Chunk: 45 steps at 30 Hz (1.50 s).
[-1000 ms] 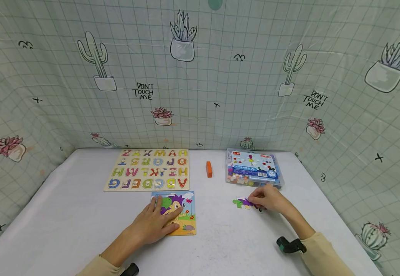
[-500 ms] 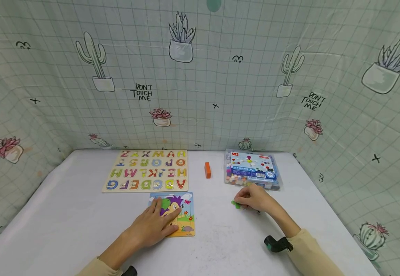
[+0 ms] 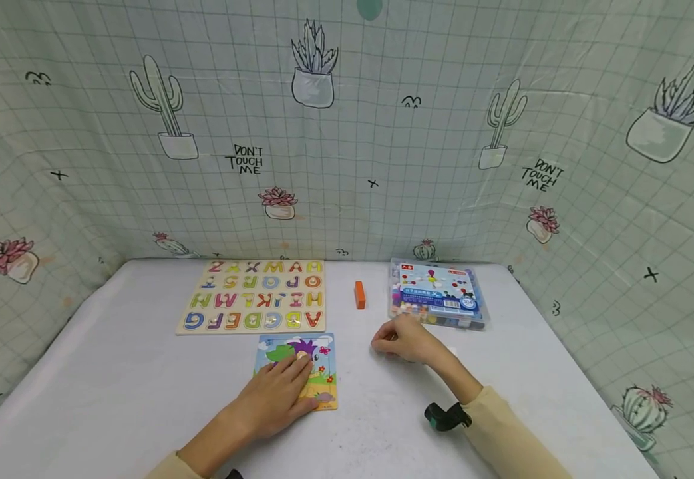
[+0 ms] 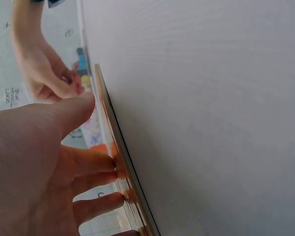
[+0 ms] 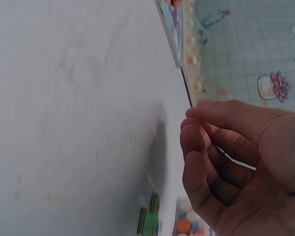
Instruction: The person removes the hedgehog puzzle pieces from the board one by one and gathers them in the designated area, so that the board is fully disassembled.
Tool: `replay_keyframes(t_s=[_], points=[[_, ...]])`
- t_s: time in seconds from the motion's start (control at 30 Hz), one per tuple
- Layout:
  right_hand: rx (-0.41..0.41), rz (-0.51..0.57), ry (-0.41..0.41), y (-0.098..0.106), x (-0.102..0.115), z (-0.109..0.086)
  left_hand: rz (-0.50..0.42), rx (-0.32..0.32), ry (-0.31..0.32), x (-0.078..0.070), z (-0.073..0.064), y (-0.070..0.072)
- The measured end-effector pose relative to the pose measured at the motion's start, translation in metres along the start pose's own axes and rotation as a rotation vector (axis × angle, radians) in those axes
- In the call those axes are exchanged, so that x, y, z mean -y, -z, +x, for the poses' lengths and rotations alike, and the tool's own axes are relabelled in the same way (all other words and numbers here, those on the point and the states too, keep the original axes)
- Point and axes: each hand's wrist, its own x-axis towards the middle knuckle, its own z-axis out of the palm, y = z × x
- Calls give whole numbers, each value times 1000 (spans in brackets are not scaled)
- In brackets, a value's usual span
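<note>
My left hand (image 3: 281, 392) rests with extended fingers on a square hedgehog puzzle (image 3: 327, 366), hiding its lower left part. From the side, in the left wrist view, fingertips touch the face of the puzzle board (image 4: 119, 132). My right hand (image 3: 405, 338) is just above the table to the right of the puzzle, fingers curled and fingertips together. A thin pale edge of a puzzle piece (image 5: 238, 160) shows between those fingers; the rest of it is hidden. Beyond the hand's shadow, a green puzzle piece (image 5: 150, 219) lies on the table.
A wooden alphabet board (image 3: 253, 296) lies behind the puzzle. An orange block (image 3: 360, 295) stands between it and a clear plastic box (image 3: 438, 293) of colourful parts at the back right. Cactus-patterned cloth (image 3: 347, 133) hangs behind and beside the white table (image 3: 113, 386).
My right hand has moved left from the loose pieces toward the puzzle, fingers still pinched. My left hand's fingers have drawn closer together and shifted slightly right on the puzzle.
</note>
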Motion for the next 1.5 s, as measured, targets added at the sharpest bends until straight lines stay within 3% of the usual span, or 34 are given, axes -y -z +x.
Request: replay_keyframes(t_s=[0.23, 0.77, 1.17, 1.5], points=[[19, 17, 42, -21, 26, 19, -30, 15, -11, 0, -3, -1], [61, -74, 155, -71, 73, 61, -72, 87, -33, 3, -8, -3], [88, -165, 199, -84, 91, 80, -102, 129, -36, 5, -10, 1], [75, -211, 190, -85, 97, 82, -94, 140, -46, 6, -9, 1]])
